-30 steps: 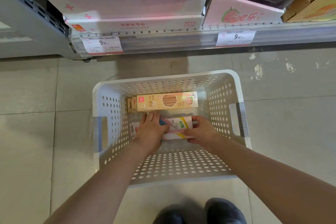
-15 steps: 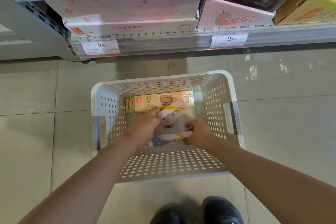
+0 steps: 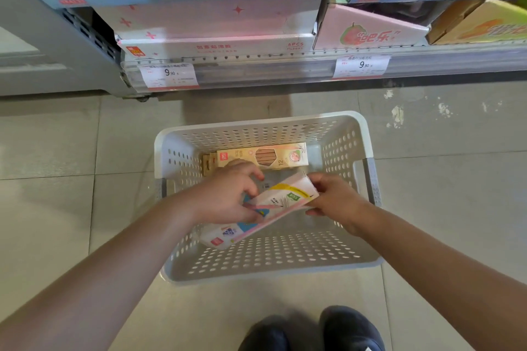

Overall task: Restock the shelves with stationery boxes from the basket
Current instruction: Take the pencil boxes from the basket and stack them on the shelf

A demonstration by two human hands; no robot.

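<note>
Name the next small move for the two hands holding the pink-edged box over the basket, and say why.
Probably lift the pink-edged box clear of the white basket toward the shelf. The left hand and right hand grip its two ends, it is tilted and raised off the basket floor, and the tan pencil box lies behind.

1. Stationery boxes, held (image 3: 281, 202): flat white packs with pink edge, yellow stripe and green label; tilted, right end raised. Right end sits between the right hand's (image 3: 332, 198) fingertips; left part lies under the left hand's (image 3: 228, 196) curled fingers.
2. Pencil box (image 3: 262, 157): beige, windowed, marked "12"; lying flat just beyond the left fingertips.
3. Basket (image 3: 368, 134): white, perforated, on floor, surrounding both hands.
4. Shelves (image 3: 256, 68): well beyond the fingertips.
</note>
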